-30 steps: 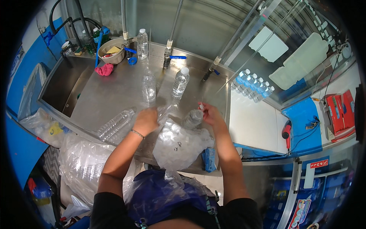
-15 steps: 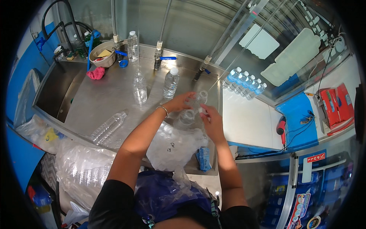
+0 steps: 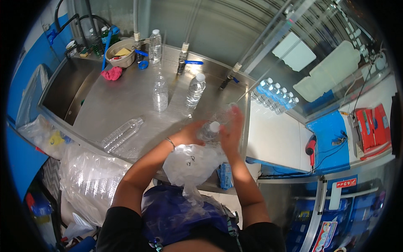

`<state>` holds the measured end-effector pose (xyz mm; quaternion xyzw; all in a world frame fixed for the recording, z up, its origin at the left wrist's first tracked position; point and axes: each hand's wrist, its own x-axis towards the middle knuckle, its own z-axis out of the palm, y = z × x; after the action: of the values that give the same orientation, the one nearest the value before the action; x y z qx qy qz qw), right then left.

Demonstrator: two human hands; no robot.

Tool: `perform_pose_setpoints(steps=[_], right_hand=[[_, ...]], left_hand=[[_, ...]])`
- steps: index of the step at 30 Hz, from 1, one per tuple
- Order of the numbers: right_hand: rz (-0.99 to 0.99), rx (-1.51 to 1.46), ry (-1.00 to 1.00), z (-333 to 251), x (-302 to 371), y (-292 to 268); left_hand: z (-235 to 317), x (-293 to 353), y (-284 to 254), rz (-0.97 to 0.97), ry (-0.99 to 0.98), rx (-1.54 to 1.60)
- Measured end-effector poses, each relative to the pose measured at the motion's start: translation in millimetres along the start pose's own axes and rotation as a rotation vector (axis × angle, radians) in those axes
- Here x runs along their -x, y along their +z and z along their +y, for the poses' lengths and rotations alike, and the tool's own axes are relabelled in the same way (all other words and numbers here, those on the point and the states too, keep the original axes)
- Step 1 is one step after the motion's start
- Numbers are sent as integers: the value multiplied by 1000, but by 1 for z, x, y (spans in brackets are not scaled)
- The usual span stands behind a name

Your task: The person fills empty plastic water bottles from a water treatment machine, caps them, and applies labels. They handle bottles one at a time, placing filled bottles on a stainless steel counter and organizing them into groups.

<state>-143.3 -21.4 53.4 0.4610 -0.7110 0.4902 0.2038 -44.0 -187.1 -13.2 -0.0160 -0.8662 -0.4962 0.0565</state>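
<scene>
A clear plastic bottle with a white cap stands on the steel counter between my hands. My left hand is curled against its left side. My right hand, smeared by motion, is at its right side, its thumb close to the cap. Just beyond, another clear bottle shows faintly beside my right fingers. Nearest me lies a cloudy plastic bag of white caps. Farther off stand a capped water bottle and an uncapped clear bottle. One more bottle lies on its side at the left.
Taps with blue handles line the back of the steel counter. A beige basket and a pink cloth are near the sink. Several labelled bottles stand on the white side table. A blue packet lies at the front.
Both hands have drawn toward me and now flank a capped bottle. Earlier my right fingers held a white cap beside the bottles. The whole view has shifted slightly.
</scene>
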Motion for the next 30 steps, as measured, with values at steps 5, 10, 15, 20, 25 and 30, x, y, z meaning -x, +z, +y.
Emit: perform_pose_setpoints(steps=[5,10,15,20,25,30], right_hand=[[-242,-40,439,42,-35,-6],[-257,-306,466,46,-42,-18],[-356,-459,510,46,-46,-21],[-454,-1046,1106,69,-21,-6],[-260,-1462,1533,91,21,8],[-622,-1508,1287,87,-2,-35]], left_hand=[[7,5,5,147,-90,-4],[-4,19,-29,298,-217,-24],[-7,23,-37,402,-166,16],[-7,26,-31,396,-179,49],[-10,28,-33,373,-196,63],[-15,26,-31,360,-186,71]])
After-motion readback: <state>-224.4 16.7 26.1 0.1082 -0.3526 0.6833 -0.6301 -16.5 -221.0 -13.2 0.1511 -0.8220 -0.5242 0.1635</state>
